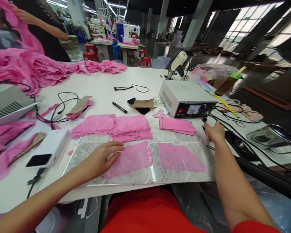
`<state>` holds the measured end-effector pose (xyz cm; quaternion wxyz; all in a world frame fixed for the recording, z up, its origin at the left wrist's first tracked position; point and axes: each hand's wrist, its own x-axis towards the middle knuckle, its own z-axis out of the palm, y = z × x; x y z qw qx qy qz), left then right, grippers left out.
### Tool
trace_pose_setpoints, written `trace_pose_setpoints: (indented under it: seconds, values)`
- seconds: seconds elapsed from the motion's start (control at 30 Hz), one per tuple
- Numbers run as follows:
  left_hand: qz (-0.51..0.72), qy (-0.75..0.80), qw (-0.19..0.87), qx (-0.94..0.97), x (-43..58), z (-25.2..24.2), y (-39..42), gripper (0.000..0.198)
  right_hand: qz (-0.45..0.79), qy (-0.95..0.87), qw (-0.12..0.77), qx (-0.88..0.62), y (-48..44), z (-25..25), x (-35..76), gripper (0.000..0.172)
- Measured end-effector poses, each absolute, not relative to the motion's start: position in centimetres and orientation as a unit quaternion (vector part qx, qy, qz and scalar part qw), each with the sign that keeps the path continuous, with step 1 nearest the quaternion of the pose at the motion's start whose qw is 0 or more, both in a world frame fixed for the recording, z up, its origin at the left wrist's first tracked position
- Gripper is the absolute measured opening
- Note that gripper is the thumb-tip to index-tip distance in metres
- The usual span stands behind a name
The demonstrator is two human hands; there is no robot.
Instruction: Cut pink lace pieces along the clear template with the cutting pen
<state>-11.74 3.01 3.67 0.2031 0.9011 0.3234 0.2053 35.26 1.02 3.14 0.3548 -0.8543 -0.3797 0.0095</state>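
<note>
My left hand [108, 157] lies with fingers stretched out over the left edge of a flat pink fabric piece [135, 158]. That piece rests on a clear, glossy sheet [184, 176] at the table's front. A second pink fabric piece [181, 157], cut at a slant, lies to its right. Behind them are a stack of pink lace-edged pieces [132, 126] and a folded pink stack [177, 125]. My right hand [214, 131] is closed at the sheet's right side, beside a grey control box [188, 97]. Something small and dark shows at its fingertips; its kind is unclear.
Black cables and a long dark case [240, 145] lie right of my right hand, near a glass container [273, 139]. A marker [119, 107] and phone [142, 109] lie behind the fabric. A white device [49, 149] stands left. Another person handles a pink heap [26, 66].
</note>
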Motion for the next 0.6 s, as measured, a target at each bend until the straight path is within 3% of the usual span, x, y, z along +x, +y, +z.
trace_pose_setpoints:
  seconds: [0.1,0.27,0.33,0.47,0.6]
  values:
    - [0.198,0.287,0.178,0.920,-11.9,2.2,1.8,0.034,0.052,-0.358,0.372,-0.855,-0.4,3.7,34.4,0.051]
    - [0.141,0.255,0.141,0.946,-12.7,0.5,0.2,0.039,0.220,-0.396,0.406,-0.794,-6.9,2.2,33.2,0.035]
    - [0.117,0.249,0.113,0.955,-12.9,0.4,0.2,0.042,0.290,-0.429,0.421,-0.744,-9.3,0.8,33.1,0.036]
    - [0.110,0.222,0.091,0.964,-11.7,0.8,0.5,0.046,0.242,-0.434,0.458,-0.737,-10.1,-1.5,32.5,0.039]
    - [0.078,0.184,0.150,0.968,-8.1,1.0,0.7,0.049,0.189,-0.509,0.448,-0.710,-7.5,-1.1,30.7,0.030]
